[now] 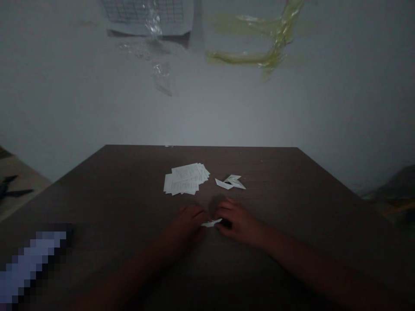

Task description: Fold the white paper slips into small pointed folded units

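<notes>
White paper folded into a small pointed piece (211,223) is sitting over the dark brown wooden table (292,194), long axis running left-right, the left hand (189,224) and the right hand (238,222) pinching one end each, while print on the stack of white paper slips (186,179) beyond is showing too faint to read.

A dark brown wooden table (292,194) carries everything, and both forearms rest on it. A small folded paper (211,223) lies flat on it between the left hand (189,224) and the right hand (238,222), their fingertips touching either end. Just beyond the left hand sits a fanned stack of paper slips (186,179), beyond the right hand a few folded pieces (231,182), and well to the left of the left hand a blurred-out pale object (32,259)
</notes>
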A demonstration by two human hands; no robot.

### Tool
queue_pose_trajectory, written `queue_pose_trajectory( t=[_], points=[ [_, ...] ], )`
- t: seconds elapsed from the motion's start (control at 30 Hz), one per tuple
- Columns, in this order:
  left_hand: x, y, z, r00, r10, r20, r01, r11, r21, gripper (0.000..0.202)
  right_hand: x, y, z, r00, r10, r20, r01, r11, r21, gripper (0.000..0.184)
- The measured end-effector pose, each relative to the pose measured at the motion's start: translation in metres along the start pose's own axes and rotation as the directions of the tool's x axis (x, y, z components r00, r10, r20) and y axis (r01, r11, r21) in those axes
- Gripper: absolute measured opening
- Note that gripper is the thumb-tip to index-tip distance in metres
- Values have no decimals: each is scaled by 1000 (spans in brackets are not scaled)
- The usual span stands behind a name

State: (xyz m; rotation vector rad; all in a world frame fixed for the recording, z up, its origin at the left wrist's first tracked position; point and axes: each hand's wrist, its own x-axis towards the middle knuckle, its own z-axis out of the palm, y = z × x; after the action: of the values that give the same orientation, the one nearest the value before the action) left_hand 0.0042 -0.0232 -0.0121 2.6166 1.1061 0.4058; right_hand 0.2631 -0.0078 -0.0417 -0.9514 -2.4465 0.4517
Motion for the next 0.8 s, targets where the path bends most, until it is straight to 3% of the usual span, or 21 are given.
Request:
queue_pose_trajectory(
  t=[0.27, 0.43, 0.63, 0.8],
  points=[
    [1, -2, -4, 1000, -20, 19, 22, 997, -75, 26, 0, 3, 3, 999, -46, -18, 45, 997, -59, 9],
    [4, -4, -5, 997, -70, 16, 72, 986, -153, 30, 1, 2, 5, 999, -6, -32, 8, 999, 47, 12],
    [7, -14, -2, 992, -126, -26, 115, 958, -264, 30, 2, 11, 1, 981, 133, -138, -93, 960, 264, 18],
    [5, -17, 3, 990, -138, -43, 122, 957, -261, 33, -1, 16, -5, 975, 103, -194, -48, 961, 271, 19]
  ],
)
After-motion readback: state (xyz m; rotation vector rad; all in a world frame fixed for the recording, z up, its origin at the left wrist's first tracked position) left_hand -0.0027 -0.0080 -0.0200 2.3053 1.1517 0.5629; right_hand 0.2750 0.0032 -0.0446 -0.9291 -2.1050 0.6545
